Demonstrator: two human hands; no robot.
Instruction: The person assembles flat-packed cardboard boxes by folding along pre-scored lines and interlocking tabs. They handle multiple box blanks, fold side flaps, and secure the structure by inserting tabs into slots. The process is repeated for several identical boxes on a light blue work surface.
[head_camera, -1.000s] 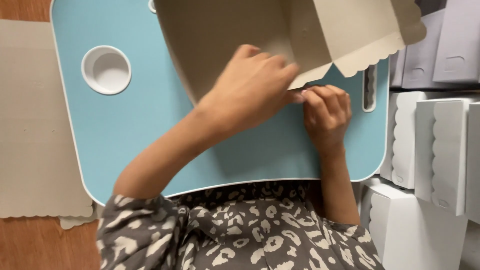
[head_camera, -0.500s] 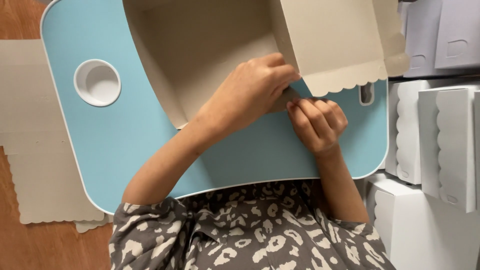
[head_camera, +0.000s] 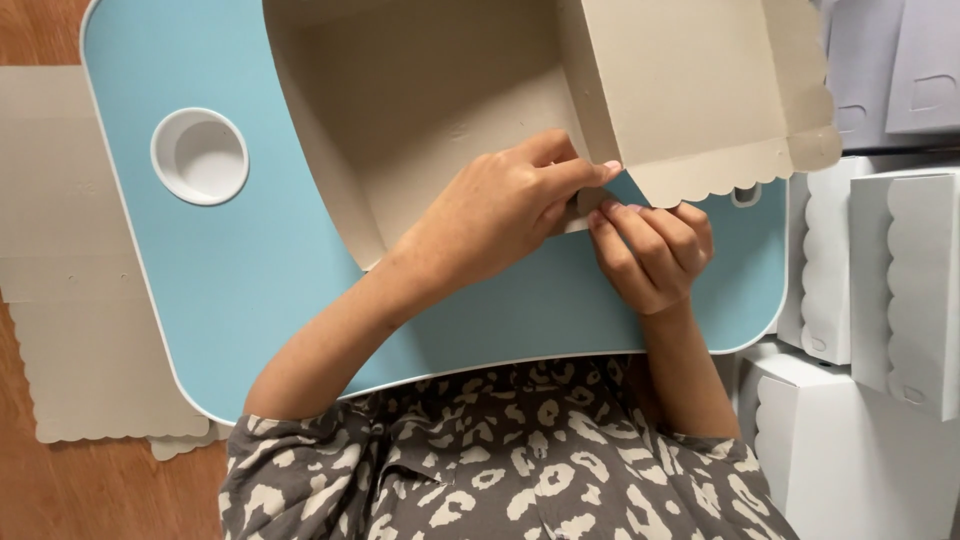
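1. Change vs a sec ago: the cardboard box (head_camera: 450, 130) now sits lower and more square-on in view, its open inside facing up; the two hands have closed in on one spot, the near right corner. That reads as corner-folding work well under way, w/ one side wall already up.
2. Left hand (head_camera: 500, 215): reaches across from the left, fingers curled over the box's near edge, thumb and fingertip pinched onto the corner fold. Grip tight, nearly closed, on the cardboard.
3. Right hand (head_camera: 655, 250): just below that corner, fingers bent in, tips pressing a small tab up against the wall. Grip closed on the tab; hands touch each other there.
4. Box location: on the light blue desk (head_camera: 230, 300), top centre, partly past the far edge of view. Right of the corner, a flap w/ scalloped edge (head_camera: 700, 120) stands out over the desk.
5. Look of the box: grey-brown inside, plain, creased, still open; floor flat.
6. Around: white round cup recess (head_camera: 200, 157) in the desk at left; flat cardboard blanks (head_camera: 60, 260) on the wooden floor at left; finished white boxes (head_camera: 880, 280) stacked at right.
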